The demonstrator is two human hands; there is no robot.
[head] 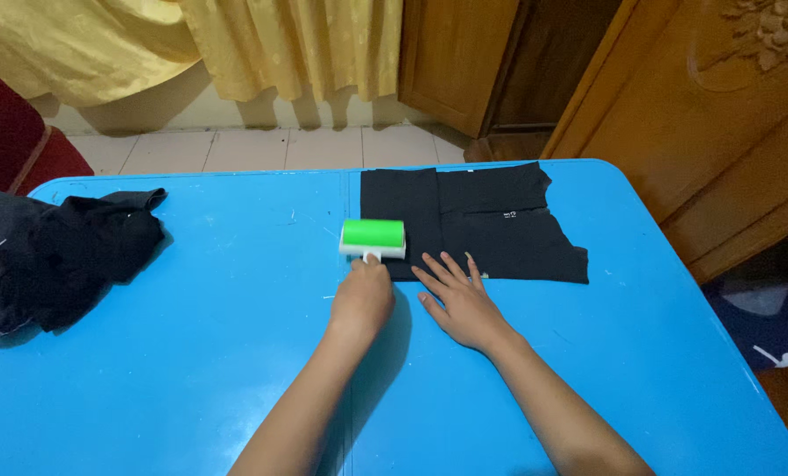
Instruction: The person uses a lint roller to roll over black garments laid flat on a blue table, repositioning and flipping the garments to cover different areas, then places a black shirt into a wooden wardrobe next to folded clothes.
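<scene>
We see the left hand (362, 298) closed around a green roller (373, 238) at the folded black cloth (486, 225), right hand (458, 298) flat, fingers spread, on the smooth blue tabletop (218, 353).

A bright blue table (191, 353) is seen, plain and without pattern apart from faint pale scuffs. On its far right part a folded garment (491, 225) is shown in solid black, marked only by a tiny white print. At that garment's left edge a lint roller (373, 238) is coloured vivid green, with white ends and a white handle. At the far left a crumpled pile of clothes (50, 256) is seen in black. Beyond the table, curtains (262, 44) are coloured plain yellow, a cabinet (720, 123) is brown wood, and floor tiles (262, 148) are off-white.
</scene>
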